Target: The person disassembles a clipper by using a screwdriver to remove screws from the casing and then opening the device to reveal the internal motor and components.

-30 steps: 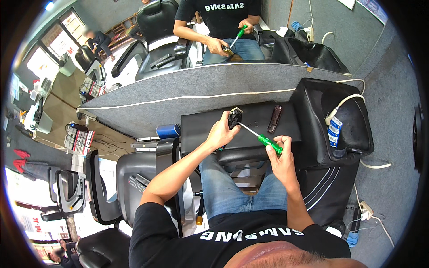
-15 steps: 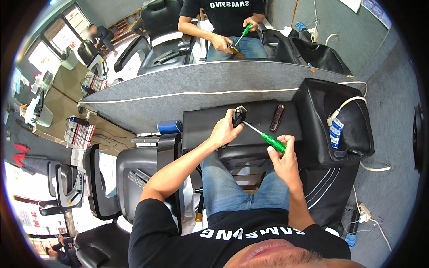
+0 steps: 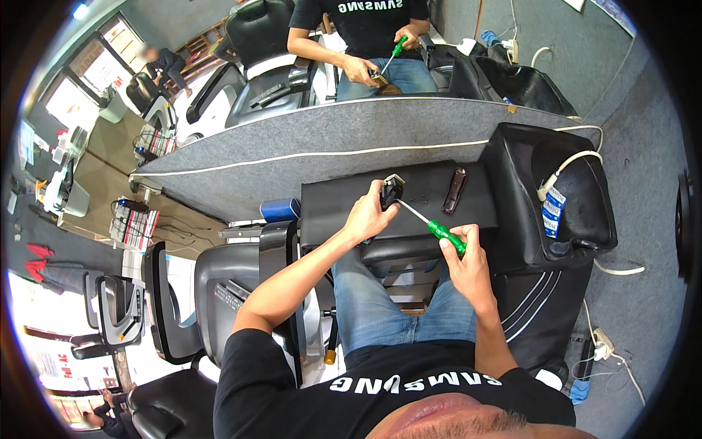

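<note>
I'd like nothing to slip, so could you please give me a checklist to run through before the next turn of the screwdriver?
1. Left hand grips the black clipper: ok.
2. Right hand wraps the green screwdriver handle: ok.
3. Tip seated in a screw: cannot tell, too small.
4. Clipper over the black tray, not off its edge: ok.
5. Dark loose part lies apart from both hands: ok.

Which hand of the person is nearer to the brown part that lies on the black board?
Right. The right hand sits just below the brown part, holding the green screwdriver; the left hand is farther left, gripping the black clipper.
</note>
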`<state>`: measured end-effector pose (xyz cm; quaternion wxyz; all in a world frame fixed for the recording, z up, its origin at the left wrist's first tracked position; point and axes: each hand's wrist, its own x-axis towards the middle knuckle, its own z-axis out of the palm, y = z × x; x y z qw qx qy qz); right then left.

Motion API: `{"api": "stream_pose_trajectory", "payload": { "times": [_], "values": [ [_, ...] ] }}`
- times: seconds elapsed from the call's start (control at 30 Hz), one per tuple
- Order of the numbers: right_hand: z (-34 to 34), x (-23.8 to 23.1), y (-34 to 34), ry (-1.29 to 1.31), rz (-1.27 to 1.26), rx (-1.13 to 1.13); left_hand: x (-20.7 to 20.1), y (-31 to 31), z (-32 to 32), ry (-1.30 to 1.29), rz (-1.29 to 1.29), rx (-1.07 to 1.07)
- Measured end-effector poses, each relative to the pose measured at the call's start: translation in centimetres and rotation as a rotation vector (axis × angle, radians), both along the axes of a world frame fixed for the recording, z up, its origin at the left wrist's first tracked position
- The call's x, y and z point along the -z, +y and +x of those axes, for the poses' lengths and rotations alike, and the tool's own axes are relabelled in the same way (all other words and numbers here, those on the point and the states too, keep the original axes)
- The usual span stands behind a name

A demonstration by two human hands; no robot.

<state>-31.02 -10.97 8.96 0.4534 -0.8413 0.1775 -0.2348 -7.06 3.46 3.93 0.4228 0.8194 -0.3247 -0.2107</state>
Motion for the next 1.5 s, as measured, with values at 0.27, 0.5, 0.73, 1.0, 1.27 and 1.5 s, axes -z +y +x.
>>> {"api": "stream_pose_trajectory", "payload": {
  "times": [0.27,0.5,0.73,1.0,1.27,1.5],
  "values": [
    [0.2,-0.3,-0.2,0.050,0.052,0.002,1.2,0.4,0.4,-0.052,-0.044,0.003],
    [0.2,0.0,-0.4,-0.096,-0.029,0.044,2.2,-0.2,0.7,-0.014,-0.040,-0.021],
    [0.5,-1.9,-0.6,0.118,0.042,0.069,1.3,-0.1,0.6,0.178,-0.145,-0.014],
    [0.9,-1.2,0.1,0.033,0.008,0.048,0.4,-0.3,0.8,0.075,-0.033,-0.039],
    [0.5,-0.8,1.1,0.064,0.023,0.022,0.7,0.2,1.0,0.079,-0.040,-0.033],
    [0.8,0.9,1.7,0.043,0.000,-0.009,3.2,0.9,1.4,-0.050,-0.096,-0.062]
  ]
}}
